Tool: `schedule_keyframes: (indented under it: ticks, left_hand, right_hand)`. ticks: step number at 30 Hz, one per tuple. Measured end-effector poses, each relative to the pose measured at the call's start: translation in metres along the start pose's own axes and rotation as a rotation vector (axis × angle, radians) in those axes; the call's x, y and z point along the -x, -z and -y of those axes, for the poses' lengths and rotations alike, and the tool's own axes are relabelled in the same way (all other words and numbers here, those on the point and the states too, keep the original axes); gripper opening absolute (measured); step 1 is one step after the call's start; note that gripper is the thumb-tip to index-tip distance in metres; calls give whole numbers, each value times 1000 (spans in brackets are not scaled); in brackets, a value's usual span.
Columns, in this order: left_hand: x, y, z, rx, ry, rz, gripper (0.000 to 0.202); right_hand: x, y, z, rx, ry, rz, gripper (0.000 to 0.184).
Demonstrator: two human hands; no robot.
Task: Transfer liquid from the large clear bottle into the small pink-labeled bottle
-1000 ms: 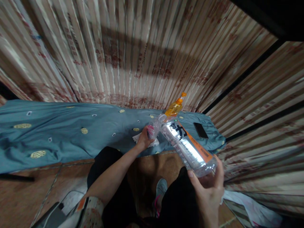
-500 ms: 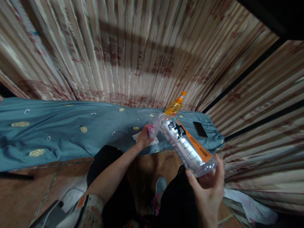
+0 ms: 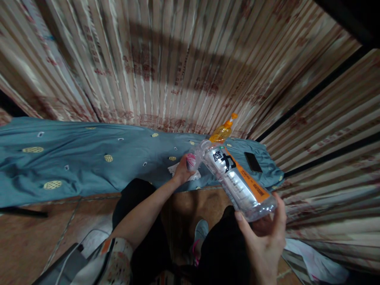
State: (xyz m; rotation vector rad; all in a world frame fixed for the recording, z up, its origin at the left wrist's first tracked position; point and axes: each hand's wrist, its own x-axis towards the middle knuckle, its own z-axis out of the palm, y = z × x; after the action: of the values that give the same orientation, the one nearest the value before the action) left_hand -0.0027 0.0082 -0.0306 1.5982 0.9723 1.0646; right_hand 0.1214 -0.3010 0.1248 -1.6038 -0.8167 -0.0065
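A clear plastic bottle with a silver and orange label hangs tilted in front of me, its base toward the lower right. My right hand grips that base between thumb and fingers. At the bottle's upper left end, my left hand is closed around a small clear plastic piece with pink on it. Whether this piece is part of the bottle I cannot tell. Behind the bottle's top stands an orange pump bottle. White tissue lies under my left hand.
A long surface under a teal patterned cloth runs across the view, with a dark phone-like slab at its right. Pleated curtains hang behind and at the right. Below are my legs and a tiled floor. A grey object with a cable sits lower left.
The whole view has shifted slightly, so things appear a little further right. Both hands keep their hold, and the bottle stays at nearly the same tilt.
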Motion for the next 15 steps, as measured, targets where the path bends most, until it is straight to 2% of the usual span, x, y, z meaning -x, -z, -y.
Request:
schedule_keyframes:
  ticks: [5, 9, 15]
  left_hand:
    - [-1, -2, 5, 63, -23, -9, 93]
    - [-1, -3, 6, 65, -42, -15, 93]
    - [2, -1, -4, -26, -14, 15, 94]
  right_hand:
    - [-1, 1, 0, 7, -19, -1, 149]
    - [0, 1, 0, 14, -22, -1, 150]
    - [-1, 1, 1, 4, -11, -5, 147]
